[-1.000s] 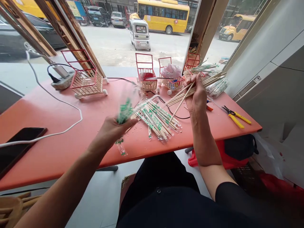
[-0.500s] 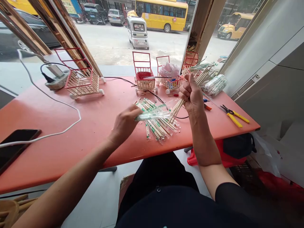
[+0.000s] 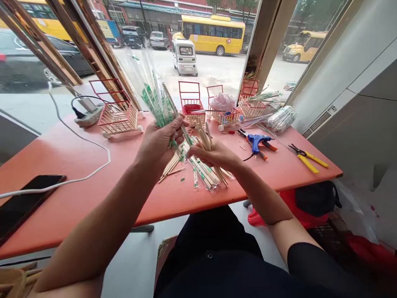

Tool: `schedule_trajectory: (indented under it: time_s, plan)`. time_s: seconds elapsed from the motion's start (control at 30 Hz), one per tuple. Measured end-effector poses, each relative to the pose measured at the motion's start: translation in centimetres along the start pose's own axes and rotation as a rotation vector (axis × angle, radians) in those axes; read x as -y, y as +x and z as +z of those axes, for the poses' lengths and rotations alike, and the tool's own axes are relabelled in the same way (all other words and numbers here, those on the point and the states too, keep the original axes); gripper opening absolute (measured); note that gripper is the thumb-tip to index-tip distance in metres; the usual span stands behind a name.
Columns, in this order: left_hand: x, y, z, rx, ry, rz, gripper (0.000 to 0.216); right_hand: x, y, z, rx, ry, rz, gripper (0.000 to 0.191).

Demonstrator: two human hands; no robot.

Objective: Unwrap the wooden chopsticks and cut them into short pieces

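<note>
- A sheaf of clear, green-printed wrappers (image 3: 153,97) is gripped upright in the left hand (image 3: 161,142), high above the table (image 3: 93,182).
- A few bare sticks (image 3: 204,138) are clasped in the right hand (image 3: 217,155), just beside the left.
- A pile (image 3: 206,176) of wrapped sticks is seen on the table below both hands.
- A glue gun (image 3: 257,140) and pliers (image 3: 307,155) are laid to the right; a phone (image 3: 25,203) is set at the left edge.
- Small carts (image 3: 118,118) are lined up along the table's far edge.

1 head-worn camera looks forward and down, close over the red table (image 3: 93,194), facing the window (image 3: 217,62).
</note>
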State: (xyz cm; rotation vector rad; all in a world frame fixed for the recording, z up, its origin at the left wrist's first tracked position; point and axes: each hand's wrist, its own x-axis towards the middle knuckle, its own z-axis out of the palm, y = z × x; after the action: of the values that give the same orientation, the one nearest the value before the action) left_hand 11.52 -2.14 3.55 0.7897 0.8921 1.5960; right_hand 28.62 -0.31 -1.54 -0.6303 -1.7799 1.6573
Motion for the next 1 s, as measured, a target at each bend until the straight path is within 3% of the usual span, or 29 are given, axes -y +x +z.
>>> schedule_trajectory:
  time_s: [0.2, 0.33, 0.53, 0.77, 1.0]
  plan:
    - [1.0, 1.5, 0.1, -0.074, -0.063, -0.015, 0.022, -0.5, 0.0, 0.5, -0.029, -0.088, -0.049, 0.050]
    - [2.1, 1.5, 0.6, -0.089, -0.109, 0.060, 0.034, -0.6, -0.2, 0.8, -0.119, -0.080, -0.021, 0.046]
    - [4.7, -0.4, 1.8, -0.051, -0.080, -0.009, 0.034, -0.9, 0.3, 1.2, -0.272, 0.128, -0.006, 0.046]
    - [4.7, -1.4, -0.8, -0.044, -0.053, -0.019, 0.023, -0.7, 0.4, -1.2, -0.103, 0.007, 0.055, 0.054]
    - [4.7, -4.7, -2.6, 0.055, 0.261, -0.059, 0.023, 1.5, 0.0, -3.2, -0.416, 0.191, -0.077, 0.044]
